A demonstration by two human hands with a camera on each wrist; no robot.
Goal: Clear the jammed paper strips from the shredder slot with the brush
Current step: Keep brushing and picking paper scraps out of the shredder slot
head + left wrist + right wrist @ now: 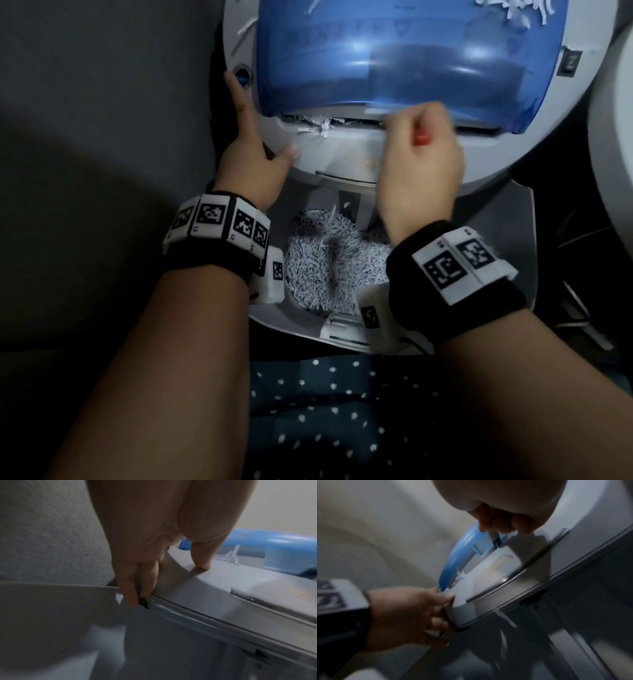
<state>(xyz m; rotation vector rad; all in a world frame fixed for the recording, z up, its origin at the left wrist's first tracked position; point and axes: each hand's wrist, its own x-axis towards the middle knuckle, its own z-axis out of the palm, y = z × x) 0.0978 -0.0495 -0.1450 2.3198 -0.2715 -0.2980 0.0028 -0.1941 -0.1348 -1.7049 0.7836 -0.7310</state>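
A grey shredder head (342,154) with a blue see-through cover (376,51) lies tilted over its bin. White jammed strips (318,124) stick out of the slot's left part. My right hand (418,154) is curled round a brush with a red handle (423,139), at the slot right of the strips; its motion is blurred. In the right wrist view the brush's thin dark end (494,539) reaches into the slot under my right hand (501,523). My left hand (253,147) grips the shredder's left edge (214,582), thumb (200,561) on top, fingers (440,622) curled under the rim.
Below the head, the open bin (507,274) holds a heap of shredded paper (329,260). More loose strips (513,13) lie on the cover's far right. A black rocker switch (570,61) sits at the shredder's right side. Dotted dark cloth (342,411) lies below.
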